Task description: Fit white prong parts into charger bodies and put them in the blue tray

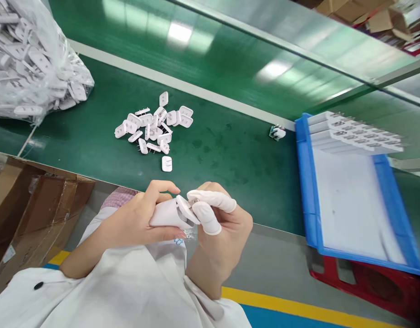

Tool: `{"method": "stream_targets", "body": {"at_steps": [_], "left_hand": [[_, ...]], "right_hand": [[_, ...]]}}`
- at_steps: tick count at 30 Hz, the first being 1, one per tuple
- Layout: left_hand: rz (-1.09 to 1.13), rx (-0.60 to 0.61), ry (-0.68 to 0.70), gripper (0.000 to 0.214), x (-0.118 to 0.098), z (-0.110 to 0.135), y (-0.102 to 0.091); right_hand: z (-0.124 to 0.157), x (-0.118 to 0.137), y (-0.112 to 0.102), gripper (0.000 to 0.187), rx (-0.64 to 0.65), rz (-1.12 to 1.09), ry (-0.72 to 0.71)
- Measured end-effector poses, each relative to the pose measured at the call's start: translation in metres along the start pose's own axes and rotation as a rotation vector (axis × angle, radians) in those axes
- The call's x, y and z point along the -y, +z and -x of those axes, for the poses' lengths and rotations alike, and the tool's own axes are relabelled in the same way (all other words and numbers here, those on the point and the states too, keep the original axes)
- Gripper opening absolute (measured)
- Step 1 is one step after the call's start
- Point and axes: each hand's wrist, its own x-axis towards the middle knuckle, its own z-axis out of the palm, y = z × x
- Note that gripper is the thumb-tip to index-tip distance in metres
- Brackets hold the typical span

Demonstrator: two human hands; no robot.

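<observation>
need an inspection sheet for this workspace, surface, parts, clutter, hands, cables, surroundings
Surface: green table, some dark smudges
Job's things: white case; pronged plug cap tilted at its open end, gap visible
Clutter: loose plug caps scattered in a pile; small green-and-white part near the tray
Hands: left hand grips the case; right hand pinches the cap, two fingers in white covers
Cables: nothing seen
Surroundings: clear bag of plug caps, left; blue tray holding pronged white pieces, right; red stool; cardboard boxes
</observation>
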Motion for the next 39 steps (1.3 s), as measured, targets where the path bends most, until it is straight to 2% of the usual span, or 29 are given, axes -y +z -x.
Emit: {"method": "stream_targets", "body": {"at_steps": [3, 8, 17, 27, 38, 39], "left_hand": [[0.080, 0.029, -0.023, 0.053, 0.001, 0.001, -0.001], [0.088, 0.022, -0.039, 0.054, -0.001, 0.001, -0.001], [0.074, -0.017, 0.000, 0.054, -0.002, 0.000, -0.002], [0.085, -0.026, 0.002, 0.055, 0.000, 0.000, -0.003], [-0.062, -0.110, 0.243, 0.045, 0.009, -0.003, -0.004], [-0.076, -0.129, 0.253, 0.044, 0.009, -0.004, -0.003]], "right_hand": [[-0.002, 0.000, 0.000, 0.008, -0.010, -0.007, 0.008], [-0.007, 0.005, -0.002, 0.007, -0.002, 0.017, 0.035], [-0.016, 0.011, -0.007, 0.007, 0.152, -0.009, 0.033], [-0.015, 0.009, -0.002, 0.010, 0.157, -0.050, 0.043], [-0.011, 0.011, 0.010, 0.003, 0.149, -0.046, 0.081], [-0.013, 0.009, 0.011, 0.007, 0.141, -0.063, 0.093]]}}
